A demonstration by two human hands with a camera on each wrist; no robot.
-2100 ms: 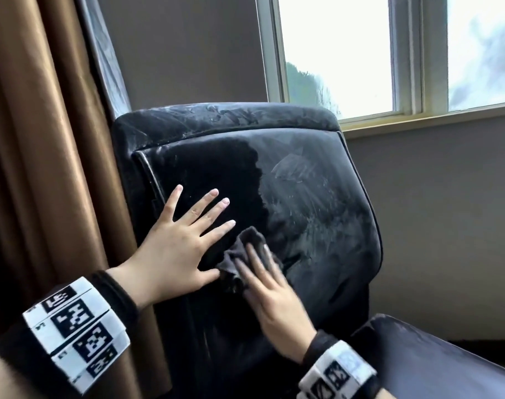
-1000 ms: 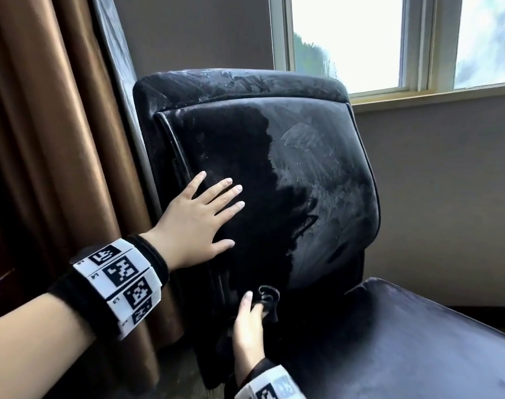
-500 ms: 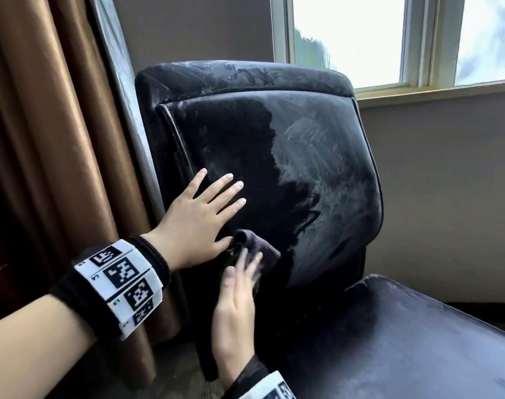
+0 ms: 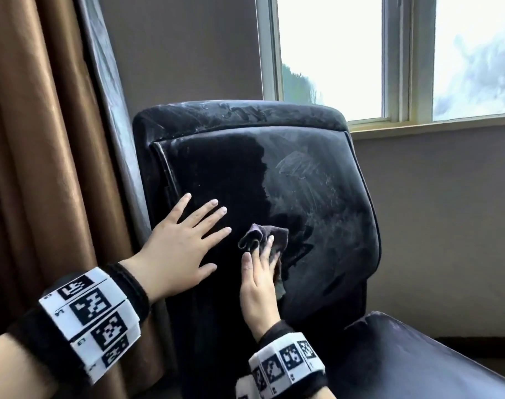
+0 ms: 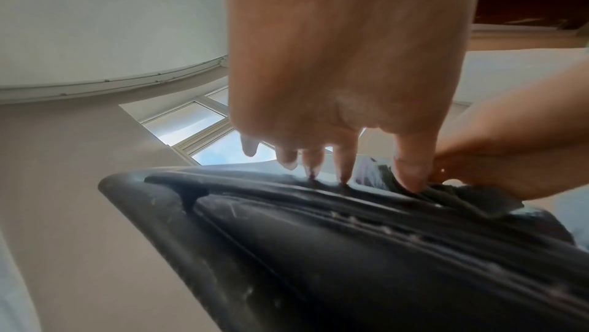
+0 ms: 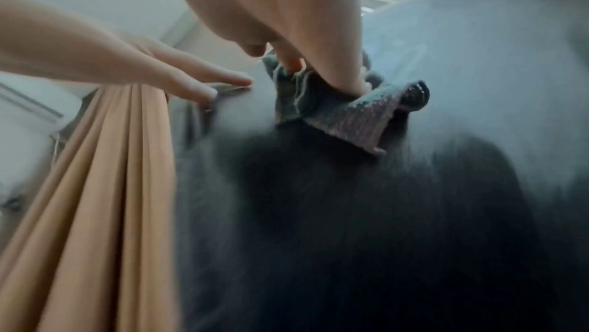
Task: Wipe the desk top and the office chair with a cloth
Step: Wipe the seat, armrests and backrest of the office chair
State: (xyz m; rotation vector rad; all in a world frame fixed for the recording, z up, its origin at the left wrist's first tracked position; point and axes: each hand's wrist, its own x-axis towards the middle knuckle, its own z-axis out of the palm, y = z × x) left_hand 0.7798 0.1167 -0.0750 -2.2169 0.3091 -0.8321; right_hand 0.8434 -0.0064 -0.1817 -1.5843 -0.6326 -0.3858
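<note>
Flattened on the dark, wiped half of the backrest at centre left of the head view: left hand (image 4: pixel 179 249), fingers straight and fanned wide, holding nothing. Just to its right, right hand (image 4: pixel 259 286), fingers extended and pressing a crumpled grey cloth (image 4: pixel 267 236) against the leather – cloth bunched above and under the fingertips, a fold curling up at its left edge, a strip trailing down past the palm. Close beside the left thumb, though contact between the two hands not clear. Seen from the right wrist, the same cloth (image 6: pixel 337 108) gathered in ridges beneath the fingers; from the left wrist, only an edge of it (image 5: pixel 471 196) at right of frame. Beneath both hands, black office chair (image 4: pixel 317 197) – left part of the backrest dark, right part and the top roll hazed with pale dusty streaks. Seat cut off at the lower right corner; base and legs out of frame. Brown curtain (image 4: pixel 44 168) filling the left side, window (image 4: pixel 389 53) across the upper right. Desk top not in any view. Chair surface smeared by blur in the right wrist view; thumb of the right hand hard to make out there. Coded wristbands (image 4: pixel 93 321) on both wrists.
</note>
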